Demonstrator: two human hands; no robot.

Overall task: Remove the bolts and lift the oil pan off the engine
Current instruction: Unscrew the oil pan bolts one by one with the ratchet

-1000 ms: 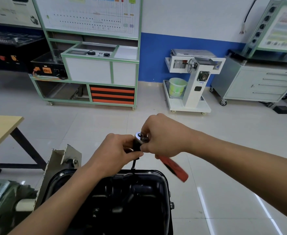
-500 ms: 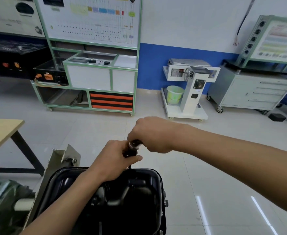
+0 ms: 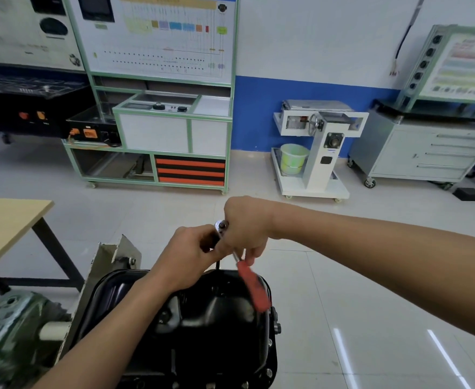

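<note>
Both hands, left hand (image 3: 190,258) and right hand (image 3: 246,228), grip one red-handled ratchet (image 3: 252,287) above one black oil pan (image 3: 216,335).

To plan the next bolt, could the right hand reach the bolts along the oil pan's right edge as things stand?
Probably yes: the bolts on the right edge of the oil pan lie uncovered, with open floor beside them, though the right hand is holding the ratchet.

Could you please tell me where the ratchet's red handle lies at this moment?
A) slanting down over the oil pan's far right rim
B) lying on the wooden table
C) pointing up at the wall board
A: the ratchet slants down from the right hand over the oil pan.
</note>
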